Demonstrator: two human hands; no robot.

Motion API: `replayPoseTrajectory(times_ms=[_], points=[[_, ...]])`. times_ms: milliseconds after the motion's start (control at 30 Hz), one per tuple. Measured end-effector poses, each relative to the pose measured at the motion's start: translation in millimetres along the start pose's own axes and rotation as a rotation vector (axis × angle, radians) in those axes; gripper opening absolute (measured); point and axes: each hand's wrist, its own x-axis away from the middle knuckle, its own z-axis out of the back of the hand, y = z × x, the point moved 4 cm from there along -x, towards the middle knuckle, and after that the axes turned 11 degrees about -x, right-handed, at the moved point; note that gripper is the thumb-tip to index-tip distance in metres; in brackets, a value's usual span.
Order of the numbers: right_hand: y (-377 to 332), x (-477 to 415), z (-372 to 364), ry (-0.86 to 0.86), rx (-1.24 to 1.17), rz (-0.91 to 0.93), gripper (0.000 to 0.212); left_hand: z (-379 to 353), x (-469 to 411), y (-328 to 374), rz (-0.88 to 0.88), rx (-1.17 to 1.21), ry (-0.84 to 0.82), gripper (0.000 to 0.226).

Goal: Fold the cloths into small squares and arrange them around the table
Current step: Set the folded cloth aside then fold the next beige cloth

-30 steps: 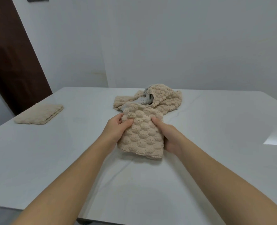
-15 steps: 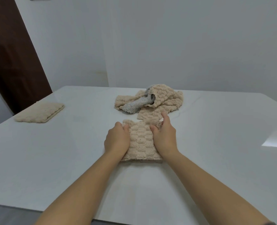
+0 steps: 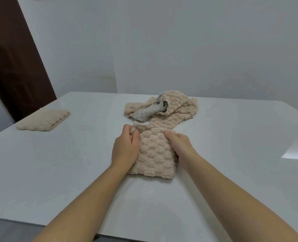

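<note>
A beige bubble-textured cloth (image 3: 153, 154) lies folded into a small rectangle on the white table (image 3: 57, 172), straight in front of me. My left hand (image 3: 125, 149) grips its left edge, fingers curled on the far left corner. My right hand (image 3: 179, 145) holds its right edge, thumb on top. Behind it lies a heap of unfolded cloths (image 3: 176, 109), beige with a grey cloth (image 3: 148, 112) poking out. One folded beige cloth (image 3: 43, 119) rests flat near the table's left edge.
A white wall stands close behind the table. A dark brown door (image 3: 13, 67) is at the left. The table's near edge runs across the bottom of the view.
The cloth was held up off the table, then laid flat and pressed under both palms. Now both hands grip its side edges, and the left fingers pinch the far corner.
</note>
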Motion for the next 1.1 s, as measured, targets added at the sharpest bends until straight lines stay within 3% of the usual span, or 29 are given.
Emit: replayPoseTrajectory(times_ms=[100, 200, 300, 367, 467, 600, 733, 833, 933, 1000, 1100], points=[[-11.7, 8.7, -1.7, 0.132, 0.374, 0.333, 0.038, 0.1, -1.1, 1.4, 0.026, -0.009, -0.011, 0.017], [-11.2, 13.6, -4.2, 0.176, 0.465, 0.439, 0.038, -4.6, -3.3, -3.5, 0.174, 0.051, -0.104, 0.03], [-9.6, 8.3, 3.7, 0.227, 0.436, 0.421, 0.037, -10.6, -4.3, -12.9, 0.35, 0.167, -0.293, 0.045], [-7.5, 2.4, 7.8, 0.245, 0.418, 0.37, 0.034, -13.6, -1.8, -12.9, 0.296, 0.024, -0.355, 0.041], [-2.4, -1.7, 4.3, 0.238, 0.44, 0.304, 0.037, -13.1, 5.6, -8.5, 0.215, -0.162, -0.298, 0.037], [-4.0, 1.0, 4.2, 0.285, 0.542, 0.365, 0.036, -10.6, 11.5, -2.9, 0.127, -0.383, -0.217, 0.033], [-2.9, 1.7, 5.2, 0.257, 0.531, 0.347, 0.038, -5.8, 15.5, -3.0, 0.112, -0.382, -0.18, 0.033], [-1.8, -4.2, 7.6, 0.187, 0.388, 0.155, 0.05, 0.6, 14.6, -10.4, 0.15, -0.273, -0.166, 0.033], [6.7, -0.8, 1.0, 0.01, 0.062, -0.125, 0.08, 2.5, 16.2, -12.1, 0.228, -0.096, -0.158, 0.031], [7.1, 5.1, -4.3, 0.015, 0.094, -0.107, 0.07, 2.4, 17.2, -12.4, 0.272, -0.053, -0.162, 0.03], [1.6, 12.4, -1.3, 0.164, 0.5, 0.169, 0.035, 2.9, 21.4, -11.0, 0.263, -0.183, -0.208, 0.03]])
